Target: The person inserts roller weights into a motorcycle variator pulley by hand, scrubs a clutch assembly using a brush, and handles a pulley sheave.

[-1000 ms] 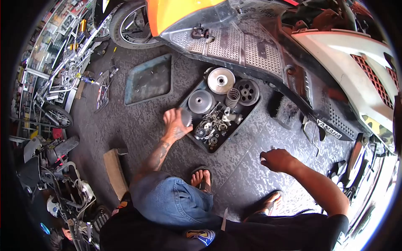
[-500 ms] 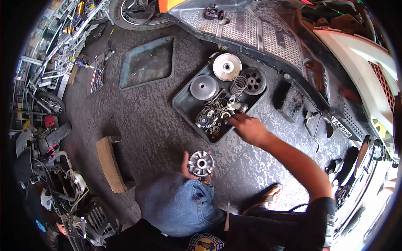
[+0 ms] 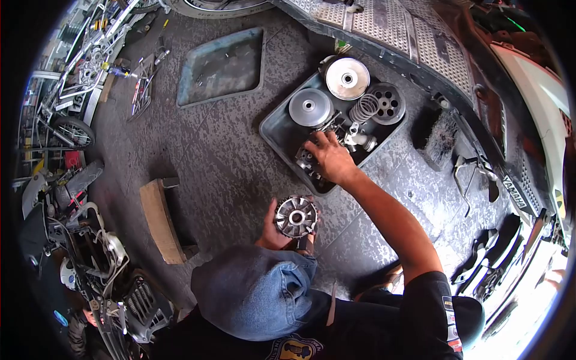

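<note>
My left hand (image 3: 275, 233) is closed around the edge of a round, finned metal variator (image 3: 296, 217), thumb on one side and fingers on the other. Its ribbed face with the central hole points up. Over the dark tray (image 3: 275, 150) my right hand (image 3: 333, 159) reaches down among small metal parts, fingers spread; its fingertips are partly hidden among them. In the same tray lie a silver pulley disc (image 3: 311, 108), a lighter disc (image 3: 347, 78), a coil spring (image 3: 363, 108) and a dark clutch plate with holes (image 3: 389, 104).
Another shallow tray (image 3: 192, 99) sits on the floor beyond, to the left. A wooden block (image 3: 159, 221) stands at the left. The scooter's footboard (image 3: 384, 33) and body panel border the right side. Motorcycle parts (image 3: 90, 240) line the left edge.
My right hand has moved left across the tray, from its right edge to over the small parts. The variator in my left hand is raised a little. The camera view has shifted.
</note>
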Available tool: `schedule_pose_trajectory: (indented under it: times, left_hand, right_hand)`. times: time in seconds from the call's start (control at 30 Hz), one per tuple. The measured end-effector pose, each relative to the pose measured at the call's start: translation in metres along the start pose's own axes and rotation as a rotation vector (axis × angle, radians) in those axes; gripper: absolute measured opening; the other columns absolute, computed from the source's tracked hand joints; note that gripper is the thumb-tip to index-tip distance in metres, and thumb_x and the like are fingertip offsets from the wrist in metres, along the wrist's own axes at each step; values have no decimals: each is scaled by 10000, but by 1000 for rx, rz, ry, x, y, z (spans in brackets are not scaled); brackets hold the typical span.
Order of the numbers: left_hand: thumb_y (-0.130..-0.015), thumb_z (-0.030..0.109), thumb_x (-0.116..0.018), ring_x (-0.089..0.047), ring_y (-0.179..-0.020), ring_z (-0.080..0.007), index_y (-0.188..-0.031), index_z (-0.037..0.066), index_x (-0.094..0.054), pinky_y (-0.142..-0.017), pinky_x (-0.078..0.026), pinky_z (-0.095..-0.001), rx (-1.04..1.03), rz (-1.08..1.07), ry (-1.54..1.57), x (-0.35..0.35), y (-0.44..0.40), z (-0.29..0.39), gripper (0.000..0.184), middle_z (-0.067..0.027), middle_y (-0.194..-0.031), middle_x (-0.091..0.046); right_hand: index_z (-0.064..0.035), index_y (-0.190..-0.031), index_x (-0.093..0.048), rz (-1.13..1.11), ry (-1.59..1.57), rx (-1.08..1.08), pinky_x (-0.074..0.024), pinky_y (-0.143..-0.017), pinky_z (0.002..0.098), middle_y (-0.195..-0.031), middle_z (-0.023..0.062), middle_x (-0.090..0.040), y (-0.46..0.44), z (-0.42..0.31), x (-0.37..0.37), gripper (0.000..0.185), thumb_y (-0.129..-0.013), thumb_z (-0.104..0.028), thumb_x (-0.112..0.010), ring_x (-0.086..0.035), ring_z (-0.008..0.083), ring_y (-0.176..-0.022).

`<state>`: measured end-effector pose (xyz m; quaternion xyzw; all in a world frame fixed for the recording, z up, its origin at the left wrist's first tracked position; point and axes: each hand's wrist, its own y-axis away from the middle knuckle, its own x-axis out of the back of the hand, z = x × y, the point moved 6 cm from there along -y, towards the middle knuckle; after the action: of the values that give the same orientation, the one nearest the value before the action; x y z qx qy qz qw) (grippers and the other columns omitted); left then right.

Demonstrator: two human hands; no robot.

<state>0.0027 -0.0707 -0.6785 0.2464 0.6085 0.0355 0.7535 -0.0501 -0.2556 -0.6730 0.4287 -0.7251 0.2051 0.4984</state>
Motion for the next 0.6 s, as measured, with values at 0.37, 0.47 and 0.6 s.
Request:
schedule_pose_trajectory:
  times: [0.37, 0.47, 0.6]
  left_hand:
    - [-943, 553, -347, -595, -1070, -327, -1333, -26, -432, -828, -518, -535, 192, 98, -95, 51, -10, -38, 704, -185, -1231, -570]
    - [-948, 465, -437, -610, -1033, -349, -1253, 51, -521, -779, -513, -620, 122, 249, -48, 73, -5, -39, 522, -147, -1195, -601]
    - [-947, 425, -462, -555, -1142, -284, -1263, 88, -525, -984, -417, -489, 95, 156, 22, 68, -5, -36, 466, -99, -1238, -586]
  right_hand:
    - [-189, -1186, -524, 222, -127, -238, -504, -877, 426, -1198, 116, -462, -65, -38, 33, 430, -776, -168, -653, -439, 356, -1153]
    - [-196, -1168, -537, 321, -83, -259, -464, -898, 412, -1188, 102, -449, -81, -50, 13, 388, -793, -107, -587, -412, 333, -1157]
    - [-182, -1146, -541, 420, -132, -355, -447, -880, 417, -1186, 94, -447, -90, -56, 6, 398, -765, -80, -597, -420, 324, -1135]
